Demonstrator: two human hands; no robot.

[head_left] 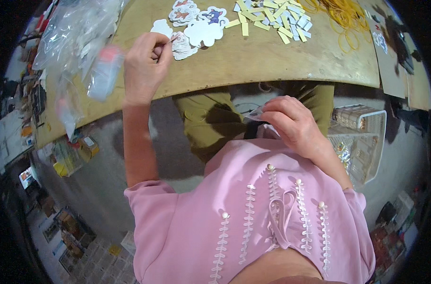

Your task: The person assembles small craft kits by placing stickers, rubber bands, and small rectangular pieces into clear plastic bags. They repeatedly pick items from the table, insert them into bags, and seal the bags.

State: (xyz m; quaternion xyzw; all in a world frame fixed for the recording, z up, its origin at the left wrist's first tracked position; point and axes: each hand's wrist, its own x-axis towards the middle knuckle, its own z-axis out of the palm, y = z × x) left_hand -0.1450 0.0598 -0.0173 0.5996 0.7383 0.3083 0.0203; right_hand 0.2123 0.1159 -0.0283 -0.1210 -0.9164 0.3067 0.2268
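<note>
The left hand (147, 64) pinches a cloud-shaped sticker (183, 46) near the surface's (253, 61) front edge; the right hand (291, 124) clamps a clear sleeve (255, 113) over the lap. A loose pinch could drop the sticker off that edge.

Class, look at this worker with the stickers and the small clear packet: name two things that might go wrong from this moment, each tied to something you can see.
1. The left hand pinches one die-cut sticker at the edge of an overlapping pile; pulling it may drag neighbours out of place.
2. The right hand holds a small clear packet over the lap, off the table; if it slips, it likely drops to the floor.
</note>
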